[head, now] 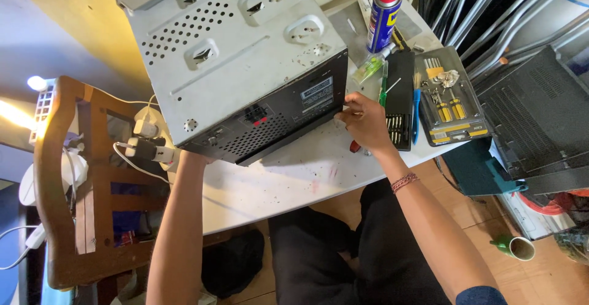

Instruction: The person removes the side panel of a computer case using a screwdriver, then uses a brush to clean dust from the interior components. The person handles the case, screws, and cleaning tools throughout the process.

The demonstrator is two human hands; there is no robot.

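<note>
A large grey metal electronics chassis [236, 41] with a perforated cover and a black rear panel [276, 118] sits on the white table [288, 179]. My left hand is hidden under the chassis's lower left corner; only the forearm shows. My right hand [365, 121] is closed around a red-handled screwdriver whose handle tip [354, 147] pokes out below the fist, its shaft pressed at the right corner of the black panel.
A blue and yellow spray can [383, 14], a black bit case [400, 99] and a grey tray of small screwdrivers [448, 96] lie right of the chassis. A wooden chair [64, 182] with a power strip and chargers stands left. A green mug [515, 247] is on the floor.
</note>
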